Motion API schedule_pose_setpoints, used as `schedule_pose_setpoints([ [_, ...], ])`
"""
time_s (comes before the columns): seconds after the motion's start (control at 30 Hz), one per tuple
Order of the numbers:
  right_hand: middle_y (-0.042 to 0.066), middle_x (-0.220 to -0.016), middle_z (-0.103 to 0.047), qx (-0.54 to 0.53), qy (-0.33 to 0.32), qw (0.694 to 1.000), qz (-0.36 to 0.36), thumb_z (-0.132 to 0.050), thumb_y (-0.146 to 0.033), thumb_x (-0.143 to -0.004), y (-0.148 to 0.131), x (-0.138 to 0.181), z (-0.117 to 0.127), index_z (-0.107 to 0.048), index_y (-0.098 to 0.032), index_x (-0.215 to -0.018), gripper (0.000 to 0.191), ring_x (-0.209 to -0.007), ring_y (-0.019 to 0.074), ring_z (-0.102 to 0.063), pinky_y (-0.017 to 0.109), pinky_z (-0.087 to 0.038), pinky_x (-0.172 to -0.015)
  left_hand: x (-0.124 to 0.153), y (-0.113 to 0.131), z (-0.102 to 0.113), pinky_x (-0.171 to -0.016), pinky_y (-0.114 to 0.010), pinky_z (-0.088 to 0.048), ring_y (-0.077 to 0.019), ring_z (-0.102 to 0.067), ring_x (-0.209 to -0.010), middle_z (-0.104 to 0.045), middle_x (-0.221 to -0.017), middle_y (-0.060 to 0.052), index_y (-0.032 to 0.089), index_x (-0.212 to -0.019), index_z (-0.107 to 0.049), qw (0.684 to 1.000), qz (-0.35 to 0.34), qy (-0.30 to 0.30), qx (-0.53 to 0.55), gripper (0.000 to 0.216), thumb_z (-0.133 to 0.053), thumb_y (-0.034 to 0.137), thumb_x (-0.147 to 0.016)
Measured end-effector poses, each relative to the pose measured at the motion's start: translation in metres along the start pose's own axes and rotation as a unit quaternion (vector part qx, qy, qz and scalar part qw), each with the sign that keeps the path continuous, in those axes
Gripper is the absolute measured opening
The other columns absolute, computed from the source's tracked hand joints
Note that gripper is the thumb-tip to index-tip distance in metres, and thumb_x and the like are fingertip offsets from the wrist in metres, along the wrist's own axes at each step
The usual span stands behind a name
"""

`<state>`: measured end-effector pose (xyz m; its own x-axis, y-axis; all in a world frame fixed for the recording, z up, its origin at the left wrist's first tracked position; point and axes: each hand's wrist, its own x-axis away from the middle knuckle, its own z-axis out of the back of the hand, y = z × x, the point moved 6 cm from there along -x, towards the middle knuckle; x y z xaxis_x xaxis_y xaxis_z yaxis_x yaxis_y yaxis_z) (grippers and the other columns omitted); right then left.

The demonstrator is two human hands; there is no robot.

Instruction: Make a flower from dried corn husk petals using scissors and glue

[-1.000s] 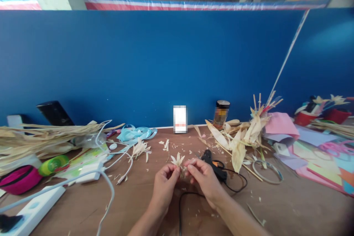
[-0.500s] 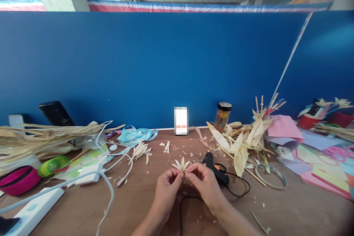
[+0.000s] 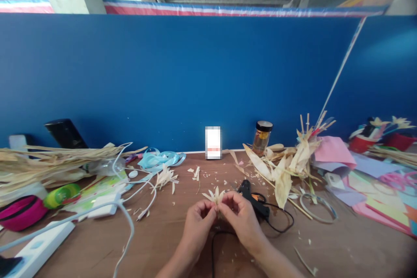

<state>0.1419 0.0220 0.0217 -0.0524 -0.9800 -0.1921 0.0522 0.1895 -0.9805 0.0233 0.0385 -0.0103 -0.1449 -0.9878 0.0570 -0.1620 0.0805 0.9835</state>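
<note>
A pale flower of pointed corn-husk petals is pinched at its base between my two hands, over the middle of the table. My left hand grips it from the left with thumb and fingertips. From the right, my right hand closes thumb and forefinger on the same flower, and the fingertips of both hands meet. The flower's underside is hidden behind the fingers. Just beyond my right hand lies a black glue gun, its cord passing beneath my wrists.
Dried corn husks and a lidded jar stand at the right, with coloured paper farther over. Leftward are blue ribbon, a white cable, a power strip and a husk bundle. Husk scraps litter the brown table.
My fingers have shifted slightly on the flower, and its petals now stand a little more covered by the right fingertips. Everything on the table stays put.
</note>
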Motion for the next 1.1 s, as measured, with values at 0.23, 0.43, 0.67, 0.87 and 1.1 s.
schedule_pose_setpoints([
  [0.23,-0.002,-0.062,-0.051,-0.034,-0.010,0.999,-0.038,-0.058,-0.034,-0.075,0.013,0.003,-0.004,-0.050,-0.019,-0.071,0.018,-0.054,0.0110,-0.049,0.021,-0.041,-0.050,0.002,-0.002,-0.003,-0.049,-0.018,-0.037,-0.0089,-0.050,-0.049,-0.059,-0.054,0.001,0.013,-0.065,-0.057,0.999,0.012,-0.016,0.026,0.018,-0.064,0.030,-0.067],
  [0.43,0.001,-0.070,-0.060,0.048,-0.011,0.999,0.001,-0.056,-0.033,-0.076,-0.005,0.006,-0.005,-0.056,-0.018,-0.073,0.015,-0.064,0.0148,-0.056,0.023,-0.044,-0.058,-0.001,-0.005,0.003,-0.051,-0.017,-0.038,-0.0080,-0.050,-0.051,-0.059,-0.058,0.002,0.013,-0.067,-0.058,1.000,0.003,0.011,0.028,0.016,-0.064,0.028,-0.067],
  [0.67,0.001,-0.066,-0.060,-0.009,-0.030,0.999,-0.044,-0.060,-0.036,-0.073,0.011,0.003,-0.007,-0.057,-0.017,-0.074,0.020,-0.060,0.0144,-0.056,0.022,-0.044,-0.054,-0.001,-0.005,0.005,-0.055,-0.021,-0.042,-0.0118,-0.056,-0.055,-0.061,-0.060,0.000,0.013,-0.068,-0.059,1.000,0.007,0.016,0.025,0.021,-0.066,0.032,-0.065],
  [0.87,0.001,-0.068,-0.057,0.011,-0.003,1.000,-0.024,-0.055,-0.035,-0.077,0.013,0.003,-0.001,-0.057,-0.018,-0.074,0.018,-0.060,0.0134,-0.052,0.022,-0.042,-0.054,-0.002,-0.002,0.008,-0.050,-0.019,-0.038,-0.0093,-0.050,-0.051,-0.059,-0.057,0.001,0.013,-0.068,-0.060,0.999,-0.012,0.032,0.004,0.022,-0.066,0.034,-0.064],
  [1.1,0.000,-0.068,-0.054,-0.026,-0.009,1.000,-0.008,-0.058,-0.033,-0.075,0.004,0.001,-0.002,-0.056,-0.017,-0.074,0.016,-0.062,0.0123,-0.048,0.022,-0.039,-0.057,-0.001,0.002,0.006,-0.047,-0.017,-0.034,-0.0077,-0.044,-0.049,-0.056,-0.057,0.001,0.012,-0.067,-0.061,0.999,-0.023,0.022,0.001,0.019,-0.067,0.030,-0.063],
])
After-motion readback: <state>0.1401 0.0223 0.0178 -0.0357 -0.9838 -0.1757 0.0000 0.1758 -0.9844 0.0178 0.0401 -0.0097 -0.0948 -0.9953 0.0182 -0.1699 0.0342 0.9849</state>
